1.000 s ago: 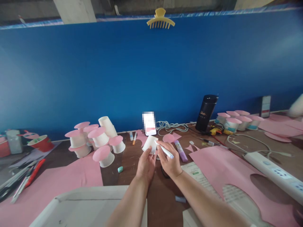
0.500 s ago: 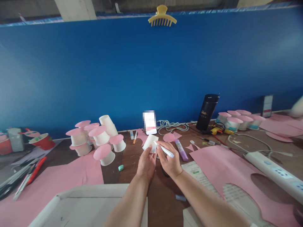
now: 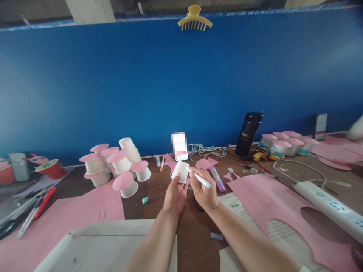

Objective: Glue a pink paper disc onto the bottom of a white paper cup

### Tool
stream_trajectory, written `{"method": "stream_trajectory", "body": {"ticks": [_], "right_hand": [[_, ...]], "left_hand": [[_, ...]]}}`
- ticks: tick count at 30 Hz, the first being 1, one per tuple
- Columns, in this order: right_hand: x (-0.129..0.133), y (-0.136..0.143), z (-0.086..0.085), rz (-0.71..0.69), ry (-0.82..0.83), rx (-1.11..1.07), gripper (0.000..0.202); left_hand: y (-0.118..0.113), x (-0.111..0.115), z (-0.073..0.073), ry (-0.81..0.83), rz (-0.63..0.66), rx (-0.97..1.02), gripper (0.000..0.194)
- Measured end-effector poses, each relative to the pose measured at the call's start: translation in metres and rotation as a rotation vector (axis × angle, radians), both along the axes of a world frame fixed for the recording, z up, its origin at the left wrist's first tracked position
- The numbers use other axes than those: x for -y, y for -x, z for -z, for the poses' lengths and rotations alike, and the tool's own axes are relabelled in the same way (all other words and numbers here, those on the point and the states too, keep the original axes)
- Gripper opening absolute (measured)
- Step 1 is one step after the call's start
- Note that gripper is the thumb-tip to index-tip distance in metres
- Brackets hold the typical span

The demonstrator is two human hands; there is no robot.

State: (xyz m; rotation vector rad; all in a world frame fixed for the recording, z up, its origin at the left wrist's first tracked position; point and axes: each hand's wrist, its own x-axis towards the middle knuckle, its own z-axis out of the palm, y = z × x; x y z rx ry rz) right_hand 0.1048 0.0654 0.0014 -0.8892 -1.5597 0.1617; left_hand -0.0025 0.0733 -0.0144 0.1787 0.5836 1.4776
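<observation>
My left hand [image 3: 175, 195] is closed around a white paper cup [image 3: 179, 172], which it holds tilted above the brown table. In my right hand [image 3: 204, 194] is a white marker [image 3: 202, 180], gripped like a pen with its tip close to the cup's right side. Whether the tip touches the cup I cannot tell. Behind the cup stands a phone [image 3: 179, 146] with a blurred screen. A pink paper disc [image 3: 202, 163] and a purple glue stick [image 3: 217, 180] lie just right of the hands.
Several white cups topped with pink discs [image 3: 123, 181] stand at left, near a stack of cups [image 3: 129, 150]. Scissors [image 3: 42, 204] rest on pink paper [image 3: 85, 207]. On the right are a black flask [image 3: 248, 134], cut pink paper [image 3: 272, 196] and a power strip [image 3: 330, 206].
The marker in my right hand has shifted slightly right, away from the middle of the cup. My left hand keeps its hold on the cup.
</observation>
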Motion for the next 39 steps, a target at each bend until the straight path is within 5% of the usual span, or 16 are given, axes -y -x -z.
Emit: {"method": "stream_trajectory", "body": {"ticks": [39], "right_hand": [[-0.0048,-0.0011,0.0045,0.043,0.012,0.044,0.022]], "left_hand": [[0.0027,0.0017,-0.0055,0.036,0.045,0.004,0.012]]}}
